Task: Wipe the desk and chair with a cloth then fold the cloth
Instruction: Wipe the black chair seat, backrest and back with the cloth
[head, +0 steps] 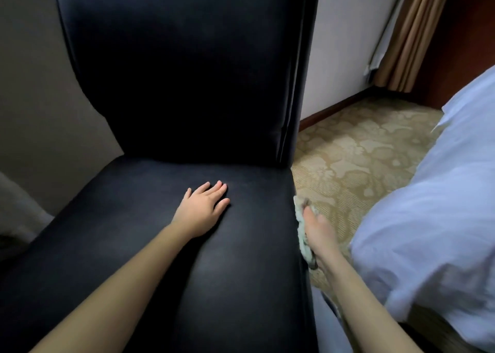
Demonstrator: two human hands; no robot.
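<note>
A dark leather chair [150, 218] with a tall backrest fills most of the view. My left hand [205, 208] lies flat on the middle of its seat, fingers straight and spread. A pale greenish cloth [304, 235] hangs against the seat's right side edge. My right hand [318, 229] presses the cloth against that edge; the hand is blurred and its fingertips are partly hidden by the cloth. No desk is in view.
A bed with a white duvet [434, 232] stands close on the right. Patterned beige carpet [356, 152] lies between chair and bed. A white wall and tan curtain [409, 36] stand behind. A grey wall [32, 85] is at left.
</note>
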